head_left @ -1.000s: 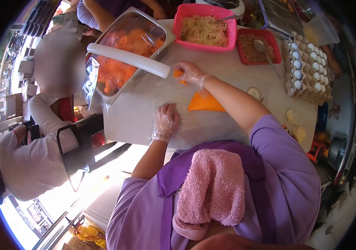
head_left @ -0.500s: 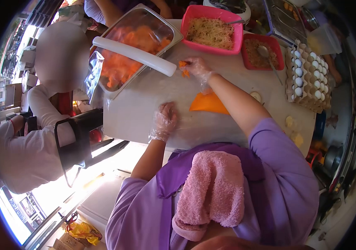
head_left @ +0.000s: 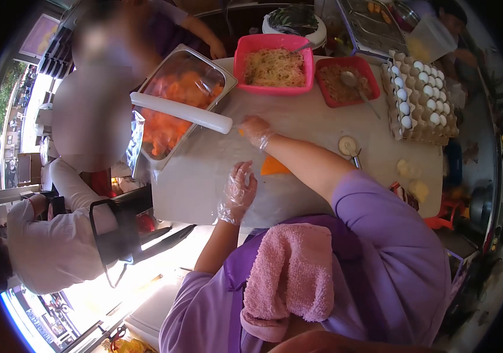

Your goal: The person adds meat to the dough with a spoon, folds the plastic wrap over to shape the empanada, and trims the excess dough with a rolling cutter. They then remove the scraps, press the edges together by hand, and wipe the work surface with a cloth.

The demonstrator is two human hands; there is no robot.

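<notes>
My right hand (head_left: 256, 132), in a clear plastic glove, is closed near the end of a white rolling pin (head_left: 183, 112); a small bit of orange shows at its fingertips. My left hand (head_left: 238, 191), also gloved, is raised over the table near the front edge, fingers apart and holding nothing. Under my right forearm lies a flat orange piece (head_left: 274, 166), partly hidden by the arm. The pin rests across a metal tray (head_left: 225, 82) of orange pieces partly covered with clear plastic.
Beyond my hands on the table (head_left: 192, 200) are a pink basin (head_left: 275, 88) of shredded filling, a red container (head_left: 348, 101) with a spoon, and egg trays (head_left: 419, 97). A round disc (head_left: 347, 146) lies right of my forearm. People are at the left and behind the tray.
My right hand has moved closer to the rolling pin's end, and less orange shows in its fingers. My left hand has lifted and its fingers have spread. The whole view has shifted.
</notes>
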